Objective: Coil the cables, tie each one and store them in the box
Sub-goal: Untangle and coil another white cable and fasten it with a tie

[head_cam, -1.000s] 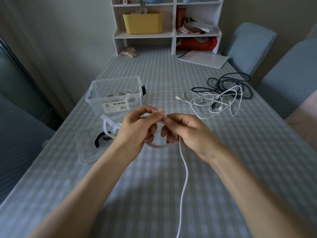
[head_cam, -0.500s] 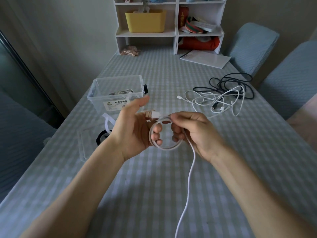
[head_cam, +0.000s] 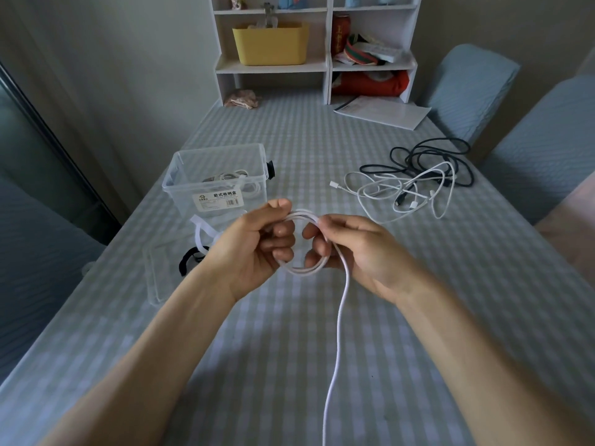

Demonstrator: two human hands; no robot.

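A white cable (head_cam: 338, 320) forms a small coil between my hands above the table; its free end trails down toward me. My left hand (head_cam: 254, 246) grips the coil's left side, thumb on top. My right hand (head_cam: 351, 249) pinches the coil's top right and its fingers curl through the loop. The clear plastic box (head_cam: 219, 181) stands behind my left hand with coiled white cables inside. White ties (head_cam: 203, 235) and a black tie (head_cam: 186, 262) lie on the clear lid (head_cam: 154, 278) at the left. A tangle of white cables (head_cam: 399, 194) and a black cable (head_cam: 431, 159) lies at the right.
A white shelf unit (head_cam: 322, 62) with a yellow bin (head_cam: 270, 43) stands at the table's far end. A paper sheet (head_cam: 383, 112) lies in front of it. Two blue-covered chairs (head_cam: 515, 123) stand along the right side.
My left thumb has closed down on the coil, hiding the USB plug. The coil has gained another turn and the two hands have drawn closer together.
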